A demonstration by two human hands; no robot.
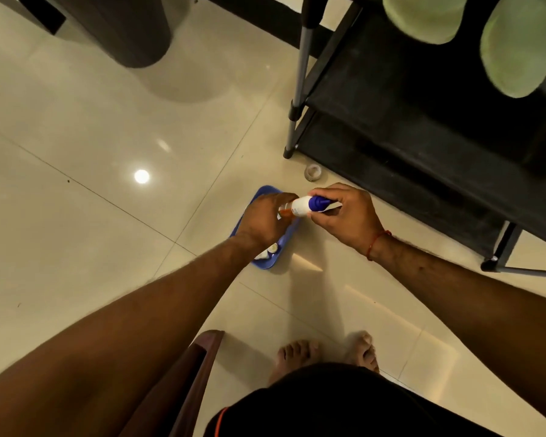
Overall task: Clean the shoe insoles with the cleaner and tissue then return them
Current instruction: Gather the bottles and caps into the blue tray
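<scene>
The white plastic cleaner bottle with a blue cap [306,206] is lying crosswise between the hands, the left hand [262,220] gripping its nine o'clock end, the right hand [344,216] its three o'clock end. Below them, the blue rectangular plastic tray [265,264] is sitting on the glossy tiled floor [108,152]. The black metal-framed shoe rack [423,137] is standing at two o'clock, the pale green fabric slippers [517,48] resting on it. The dark round bin [133,26] is sitting at eleven, the bare feet [297,351] at six.
</scene>
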